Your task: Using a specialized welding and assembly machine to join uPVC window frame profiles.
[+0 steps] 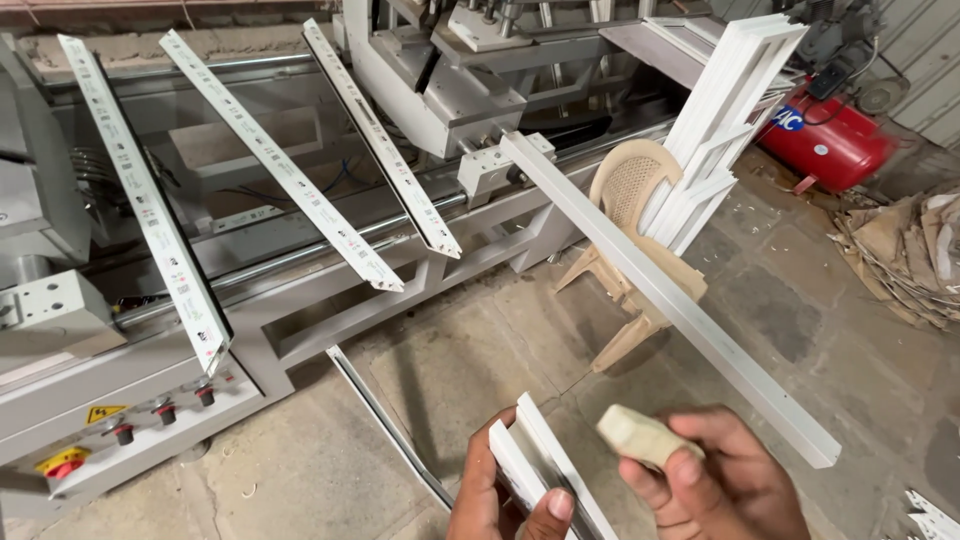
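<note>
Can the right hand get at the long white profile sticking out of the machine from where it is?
Probably yes. The long white profile ends just above and right of the right hand, with bare floor between. But that hand already holds a small beige block, so it would need freeing first.

We're in a workshop: big grey cutting machine (pixel 200 330) with white profile lengths (pixel 270 160) on it, red air compressor (pixel 825 135), dusty concrete floor (pixel 800 300) with shavings

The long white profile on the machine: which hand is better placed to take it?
The right hand, probably: it is just under the long white profile's near end, though it holds a beige block.
</note>
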